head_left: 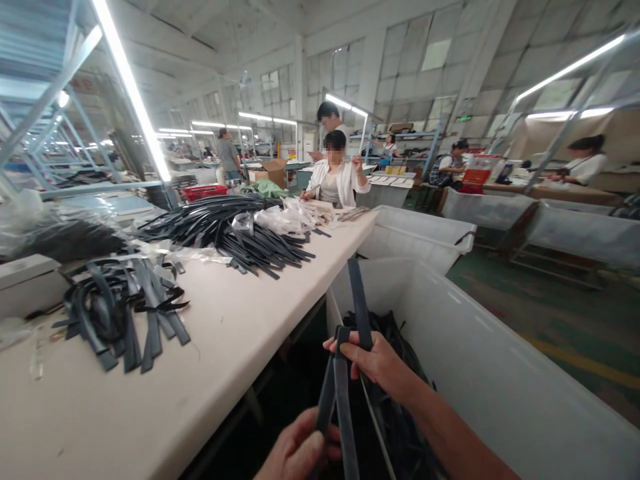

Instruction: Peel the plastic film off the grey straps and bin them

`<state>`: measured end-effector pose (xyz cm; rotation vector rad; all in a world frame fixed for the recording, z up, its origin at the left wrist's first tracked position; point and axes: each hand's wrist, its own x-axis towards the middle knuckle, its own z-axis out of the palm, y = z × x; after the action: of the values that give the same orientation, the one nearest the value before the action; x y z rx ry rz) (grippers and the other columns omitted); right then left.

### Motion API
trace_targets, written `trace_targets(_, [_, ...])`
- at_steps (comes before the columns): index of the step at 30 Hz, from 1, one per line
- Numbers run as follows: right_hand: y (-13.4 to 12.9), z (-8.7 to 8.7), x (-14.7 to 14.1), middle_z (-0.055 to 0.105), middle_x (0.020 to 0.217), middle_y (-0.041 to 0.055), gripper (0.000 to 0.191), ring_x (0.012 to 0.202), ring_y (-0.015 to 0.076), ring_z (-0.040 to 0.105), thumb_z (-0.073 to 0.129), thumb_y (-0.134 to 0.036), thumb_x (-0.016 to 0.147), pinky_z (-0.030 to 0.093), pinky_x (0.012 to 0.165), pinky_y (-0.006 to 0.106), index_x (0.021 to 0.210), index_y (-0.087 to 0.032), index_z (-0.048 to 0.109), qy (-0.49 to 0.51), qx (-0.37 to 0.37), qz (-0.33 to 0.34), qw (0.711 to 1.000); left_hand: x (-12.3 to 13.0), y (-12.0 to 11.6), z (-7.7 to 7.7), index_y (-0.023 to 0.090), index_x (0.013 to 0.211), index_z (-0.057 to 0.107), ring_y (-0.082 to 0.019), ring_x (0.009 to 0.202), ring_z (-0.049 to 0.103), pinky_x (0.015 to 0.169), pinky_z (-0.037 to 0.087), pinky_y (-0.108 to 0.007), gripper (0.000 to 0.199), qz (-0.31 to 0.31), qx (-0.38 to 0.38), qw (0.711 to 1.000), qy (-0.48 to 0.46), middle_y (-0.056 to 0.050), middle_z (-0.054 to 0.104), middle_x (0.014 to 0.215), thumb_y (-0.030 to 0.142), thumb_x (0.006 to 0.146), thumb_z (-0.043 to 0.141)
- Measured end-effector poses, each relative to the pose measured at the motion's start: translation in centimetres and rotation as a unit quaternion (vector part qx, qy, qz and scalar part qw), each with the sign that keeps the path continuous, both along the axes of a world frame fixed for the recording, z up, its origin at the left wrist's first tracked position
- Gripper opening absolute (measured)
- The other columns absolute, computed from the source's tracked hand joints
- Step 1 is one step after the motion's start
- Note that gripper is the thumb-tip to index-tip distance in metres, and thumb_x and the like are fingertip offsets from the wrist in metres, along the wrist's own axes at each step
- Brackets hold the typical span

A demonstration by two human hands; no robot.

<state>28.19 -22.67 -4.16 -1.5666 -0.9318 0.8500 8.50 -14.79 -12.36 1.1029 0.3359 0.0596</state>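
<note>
My right hand [373,360] pinches a dark flat strap [343,400] near its folded upper end, over the near edge of a white bin [450,340]. Another length of strap [360,300] rises above those fingers. Lower and to the left, my left hand [300,443] is closed around a hanging length of the same dark strap material. Dark straps [400,407] lie inside the bin, partly hidden by my right forearm. On the pale table [220,333] rest a small loose pile of straps [125,307] and a large bundle of straps [230,227] farther back.
Clear plastic wrapping [285,217] lies by the large bundle. A white box [30,283] stands at the table's left. A person [334,180] sits at the table's far end. A second white bin [420,233] stands behind the near one. Several other people work farther back.
</note>
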Motion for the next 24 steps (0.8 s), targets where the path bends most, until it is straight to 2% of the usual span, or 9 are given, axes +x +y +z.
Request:
trace_targets(2, [-0.4, 0.9, -1.8, 0.071, 0.083, 0.0025, 0.037, 0.054, 0.0066, 0.055, 0.061, -0.05, 0.086, 0.045, 0.049, 0.018, 0.095, -0.017, 0.075, -0.016, 0.018, 0.01, 1.0, 0.9, 0.7, 2.5, 0.021, 0.117, 0.066, -0.026, 0.104, 0.059, 0.09, 0.046, -0.03, 0.06, 0.031, 0.056, 0.997, -0.051, -0.009, 0.067, 0.109, 0.062, 0.073, 0.07])
trace_targets(3, [-0.6, 1.4, -2.7, 0.071, 0.082, 0.0028, 0.037, 0.056, 0.0081, 0.058, 0.06, -0.05, 0.086, 0.048, 0.051, 0.019, 0.095, -0.017, 0.074, -0.014, 0.026, 0.015, 0.999, 1.4, 0.8, 3.3, 0.02, 0.115, 0.067, -0.026, 0.102, 0.059, 0.089, 0.046, -0.03, 0.057, 0.049, 0.08, 0.994, -0.061, -0.008, 0.067, 0.106, 0.061, 0.075, 0.07])
trace_targets(5, [-1.2, 2.0, -4.0, 0.069, 0.075, 0.0018, 0.038, 0.056, 0.0104, 0.06, 0.059, -0.05, 0.087, 0.05, 0.051, 0.021, 0.099, -0.016, 0.073, 0.0, 0.034, 0.022, 0.999, 2.0, 0.5, 3.7, 0.019, 0.104, 0.069, -0.023, 0.088, 0.059, 0.08, 0.048, -0.029, 0.049, 0.075, 0.122, 0.988, -0.052, -0.007, 0.067, 0.094, 0.061, 0.079, 0.065])
trace_targets(8, [-2.5, 2.3, -4.6, 0.068, 0.075, 0.0018, 0.038, 0.055, 0.0096, 0.059, 0.057, -0.049, 0.089, 0.047, 0.049, 0.02, 0.099, -0.017, 0.073, -0.001, 0.033, 0.029, 0.999, 2.1, -0.8, 2.3, 0.02, 0.087, 0.07, -0.02, 0.077, 0.057, 0.073, 0.046, -0.027, 0.043, 0.081, 0.225, 0.97, -0.034, -0.006, 0.065, 0.081, 0.06, 0.086, 0.055])
trace_targets(11, [-4.2, 2.1, -3.8, 0.072, 0.088, 0.0034, 0.036, 0.058, 0.0072, 0.055, 0.056, -0.048, 0.09, 0.044, 0.051, 0.018, 0.095, -0.018, 0.074, -0.031, 0.036, -0.022, 0.999, 1.6, -2.0, 0.9, 0.023, 0.087, 0.072, -0.022, 0.079, 0.06, 0.076, 0.046, -0.028, 0.038, 0.02, 0.311, 0.95, -0.033, -0.008, 0.068, 0.083, 0.056, 0.09, 0.051])
trace_targets(14, [-5.6, 2.1, -2.1, 0.073, 0.092, 0.003, 0.035, 0.056, 0.0062, 0.051, 0.056, -0.048, 0.09, 0.043, 0.05, 0.019, 0.094, -0.019, 0.074, -0.064, 0.042, -0.085, 0.993, 1.4, -2.7, 0.5, 0.024, 0.091, 0.073, -0.023, 0.082, 0.063, 0.079, 0.048, -0.029, 0.036, -0.04, 0.323, 0.945, -0.028, -0.009, 0.071, 0.088, 0.051, 0.091, 0.05])
trace_targets(16, [-6.2, 2.6, -0.8, 0.073, 0.096, 0.0032, 0.034, 0.053, 0.0058, 0.05, 0.057, -0.048, 0.09, 0.042, 0.048, 0.019, 0.093, -0.02, 0.074, -0.079, 0.045, -0.102, 0.991, 1.2, -2.6, 0.6, 0.023, 0.096, 0.072, -0.024, 0.088, 0.064, 0.082, 0.048, -0.028, 0.036, -0.039, 0.319, 0.947, -0.013, -0.009, 0.071, 0.094, 0.051, 0.091, 0.05])
trace_targets(20, [-7.4, 5.6, 2.3, 0.075, 0.102, 0.0048, 0.029, 0.049, 0.0062, 0.051, 0.06, -0.045, 0.087, 0.044, 0.046, 0.021, 0.091, -0.02, 0.074, -0.144, 0.087, -0.188, 0.968, -0.3, -0.6, -0.4, 0.025, 0.115, 0.066, -0.025, 0.107, 0.062, 0.095, 0.048, -0.03, 0.046, 0.012, 0.293, 0.955, 0.047, -0.007, 0.07, 0.112, 0.059, 0.088, 0.05])
trace_targets(24, [-8.5, 9.0, 6.1, 0.076, 0.103, 0.0059, 0.026, 0.055, 0.0081, 0.056, 0.063, -0.044, 0.085, 0.048, 0.046, 0.019, 0.088, -0.02, 0.073, -0.251, 0.092, -0.234, 0.935, -4.2, 2.0, -3.5, 0.028, 0.119, 0.065, -0.026, 0.116, 0.061, 0.101, 0.048, -0.032, 0.052, 0.044, 0.259, 0.959, 0.11, -0.004, 0.07, 0.12, 0.065, 0.085, 0.05])
